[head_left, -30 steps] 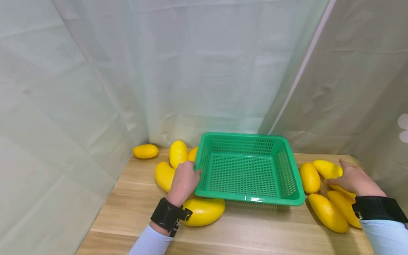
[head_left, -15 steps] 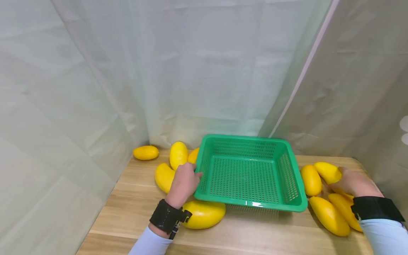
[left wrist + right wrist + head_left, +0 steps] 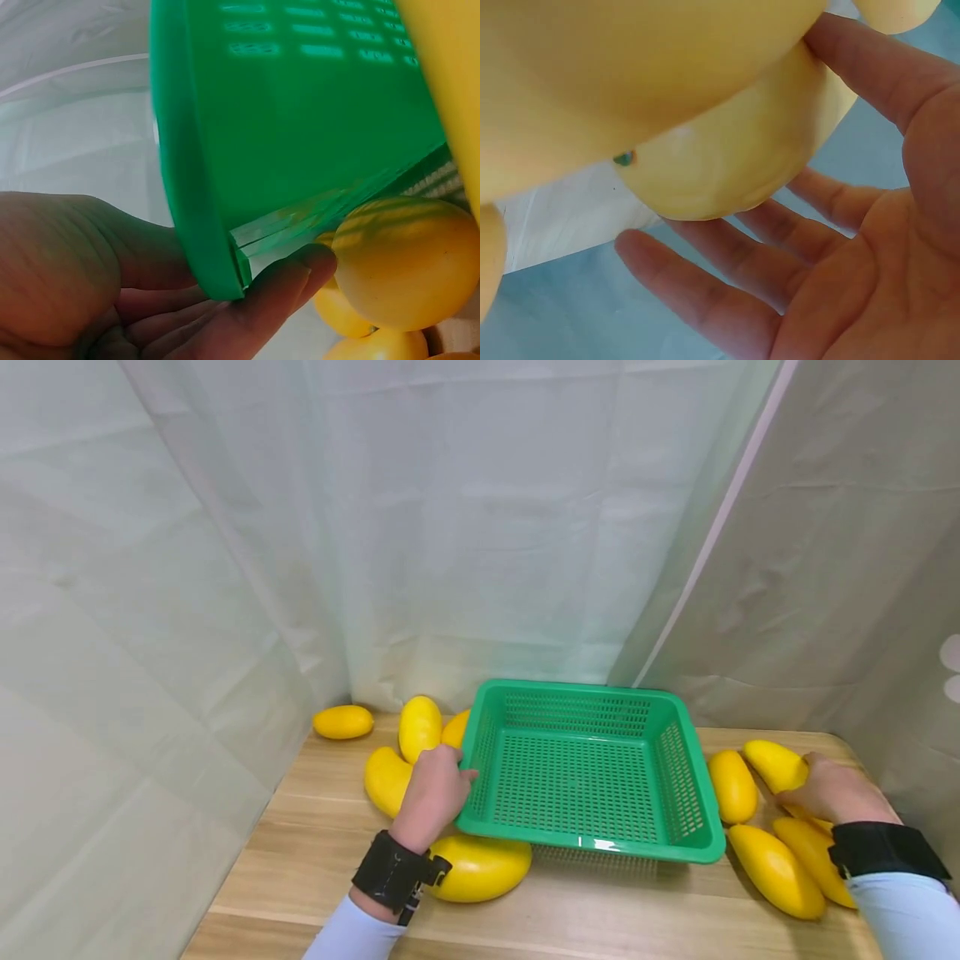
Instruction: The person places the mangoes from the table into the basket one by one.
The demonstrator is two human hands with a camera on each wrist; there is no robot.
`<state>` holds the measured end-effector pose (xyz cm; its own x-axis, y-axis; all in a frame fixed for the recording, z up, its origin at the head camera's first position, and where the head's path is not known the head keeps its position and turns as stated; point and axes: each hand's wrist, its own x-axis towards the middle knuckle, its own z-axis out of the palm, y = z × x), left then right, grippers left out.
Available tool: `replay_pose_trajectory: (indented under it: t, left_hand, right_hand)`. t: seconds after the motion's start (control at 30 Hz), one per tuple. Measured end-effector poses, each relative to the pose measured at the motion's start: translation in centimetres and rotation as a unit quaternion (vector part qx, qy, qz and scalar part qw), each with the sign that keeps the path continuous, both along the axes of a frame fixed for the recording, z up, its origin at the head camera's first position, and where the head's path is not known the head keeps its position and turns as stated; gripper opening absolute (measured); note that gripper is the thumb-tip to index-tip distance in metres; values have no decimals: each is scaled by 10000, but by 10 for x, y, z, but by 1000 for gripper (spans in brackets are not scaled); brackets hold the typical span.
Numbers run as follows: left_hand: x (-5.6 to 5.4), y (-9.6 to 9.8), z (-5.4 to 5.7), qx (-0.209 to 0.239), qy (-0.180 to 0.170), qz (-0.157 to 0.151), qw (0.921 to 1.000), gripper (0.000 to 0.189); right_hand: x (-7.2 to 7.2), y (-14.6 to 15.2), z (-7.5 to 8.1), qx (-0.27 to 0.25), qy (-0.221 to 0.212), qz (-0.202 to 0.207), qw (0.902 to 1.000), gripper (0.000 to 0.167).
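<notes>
A green perforated plastic basket [image 3: 592, 852] stands in the middle of the table. My left hand [image 3: 435, 787] pinches its left rim; in the left wrist view the thumb lies on one side of the rim [image 3: 176, 150] and the fingers on the other. At the right, my right hand [image 3: 843, 789] grips the right end of a yellow mango [image 3: 772, 764]. In the right wrist view, the thumb is on one side of this mango [image 3: 727, 165] and the fingers are around the other, with a nearer mango [image 3: 630, 67] covering part of it.
More mangoes lie beside the right hand, among them one [image 3: 776, 870] at the front. Left of the basket are several others, including a small one [image 3: 343, 722] in the far corner and a large one [image 3: 480, 868] by the near rim. Pale curtains [image 3: 480, 527] enclose the wooden table [image 3: 292, 868].
My right hand has come down and its fingers have closed around the far mango. The left hand keeps its hold on the basket rim. The basket sits slightly lower in view.
</notes>
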<state>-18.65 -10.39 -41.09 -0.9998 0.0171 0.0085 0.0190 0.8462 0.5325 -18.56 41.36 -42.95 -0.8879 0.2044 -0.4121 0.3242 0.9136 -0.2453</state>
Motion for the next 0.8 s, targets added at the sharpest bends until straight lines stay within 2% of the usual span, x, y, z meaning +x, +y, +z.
replay_pose_trajectory:
  t: [0.1,0.3,0.47,0.53,0.63,0.73,0.8]
  left_hand:
    - [1,1,2,-94,-82,-14,9999,21]
    - [0,0,4,67,-353,70,9993,19]
    - [0,0,3,97,-420,100,9990,19]
    - [0,1,3,105,-417,81,9990,19]
    - [-1,2,2,77,-392,95,9992,19]
    - [-1,3,2,10,-345,103,9994,20]
    - [-1,3,3,-26,-322,111,9994,20]
  right_hand:
    - [-2,-1,-1,-98,0,-33,9999,104]
    - [-2,-5,-6,-195,55,-3,9998,100]
    - [2,-7,-6,-44,182,29,9998,83]
    - [6,-9,-4,-24,435,-80,9990,79]
    - [10,-14,3,65,1107,-101,9938,76]
    - [13,-23,10,172,1872,36,9822,75]
    - [13,-29,16,203,2222,135,9747,77]
